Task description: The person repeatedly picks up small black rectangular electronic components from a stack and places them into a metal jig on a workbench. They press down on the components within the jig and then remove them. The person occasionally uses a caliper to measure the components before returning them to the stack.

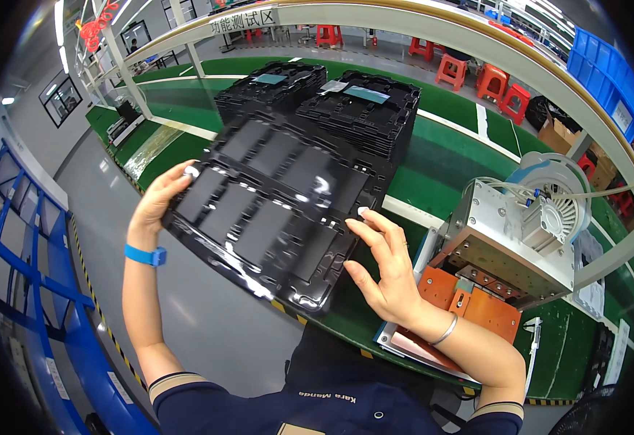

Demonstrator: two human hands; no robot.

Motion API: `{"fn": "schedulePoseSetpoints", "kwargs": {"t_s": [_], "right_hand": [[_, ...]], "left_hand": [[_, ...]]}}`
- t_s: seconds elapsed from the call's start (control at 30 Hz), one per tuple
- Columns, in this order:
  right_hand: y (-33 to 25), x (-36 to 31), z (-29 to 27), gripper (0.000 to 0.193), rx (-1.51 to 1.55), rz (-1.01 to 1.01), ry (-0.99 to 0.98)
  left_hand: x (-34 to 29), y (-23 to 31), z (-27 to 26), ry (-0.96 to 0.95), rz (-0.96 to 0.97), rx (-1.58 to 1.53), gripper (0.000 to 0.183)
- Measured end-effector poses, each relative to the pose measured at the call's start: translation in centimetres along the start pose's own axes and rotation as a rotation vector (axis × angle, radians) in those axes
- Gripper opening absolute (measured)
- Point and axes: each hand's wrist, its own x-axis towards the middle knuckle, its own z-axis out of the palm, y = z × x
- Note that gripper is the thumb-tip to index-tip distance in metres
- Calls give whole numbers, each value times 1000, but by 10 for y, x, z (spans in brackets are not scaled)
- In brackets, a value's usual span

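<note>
A black plastic tray (223, 254) is held tilted over the near edge of the green bench. Its pockets hold several flat, dark rectangular pieces (265, 233). My left hand (161, 197) grips the tray's left edge, thumb on top, with a white cover on a fingertip. At the right edge, my right hand (384, 264) has its fingers and thumb spread; one fingertip there also wears a white cover. Whether the right fingertips touch the tray is hard to tell. Behind it stand two stacks of similar black trays, the right stack (368, 109) and the left stack (273, 83).
On the right of the green bench (444, 185) stands a metal fixture (505, 235) with a fan and orange plates (469, 301). A blue rack (41, 290) is at far left. A pale rail (433, 32) crosses above; red stools (451, 70) stand beyond.
</note>
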Motion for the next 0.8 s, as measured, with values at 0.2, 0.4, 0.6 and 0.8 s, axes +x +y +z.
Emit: {"fn": "schedulePoseSetpoints", "kwargs": {"t_s": [0.2, 0.4, 0.6, 0.8], "right_hand": [[2, 2, 8, 44, 151, 213, 31], [3, 4, 9, 38, 95, 271, 13], [11, 2, 9, 33, 53, 316, 5], [16, 2, 6, 29, 21, 364, -12]], "left_hand": [[6, 4, -131, 121, 44, 55, 47], [28, -39, -173, 178, 3, 100, 50], [67, -117, -167, 84, -83, 67, 50], [83, -135, -167, 278, -293, 292, 44]]}}
